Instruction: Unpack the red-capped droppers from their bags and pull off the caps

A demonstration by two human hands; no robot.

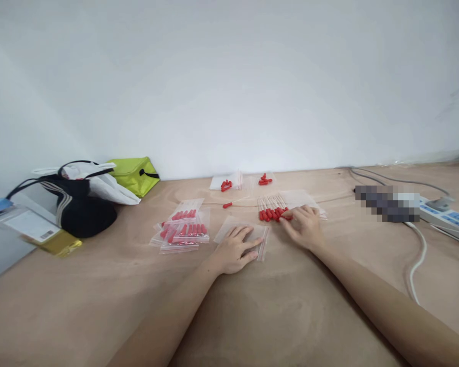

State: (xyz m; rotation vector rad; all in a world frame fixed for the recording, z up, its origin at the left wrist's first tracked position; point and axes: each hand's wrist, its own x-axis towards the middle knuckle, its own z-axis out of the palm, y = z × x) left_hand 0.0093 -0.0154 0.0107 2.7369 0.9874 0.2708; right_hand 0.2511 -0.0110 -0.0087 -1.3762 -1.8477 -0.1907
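Red-tipped sticks (272, 208) lie in a loose row on the wooden table (275, 316), just past the middle of the scene, their red ends turned toward the person. The right hand (303, 225) rests at the near right end of that row, fingertips (286, 216) touching the red ends; the fingers are curled together there, but whether they actually pinch a stick cannot be told at this size. Under and behind the row sits a clear plastic bag (304, 198).

The left hand (235, 248) lies flat, palm down and fingers spread, on an empty clear bag (229, 228), pressing it against the table. That bag sits just to the left of and nearer than the row of sticks, close to it but apart.

Further left is a small heap of filled bags (183, 229), each showing red ends through the plastic. One stray red piece (227, 205) lies alone between the heap and the row. Near the wall are two more small clusters of red pieces (226, 184) on clear plastic.

At the far left stand a black bag (80, 209) and a green pouch (134, 174). A white power strip (449, 216) with its cables lies at the right edge.
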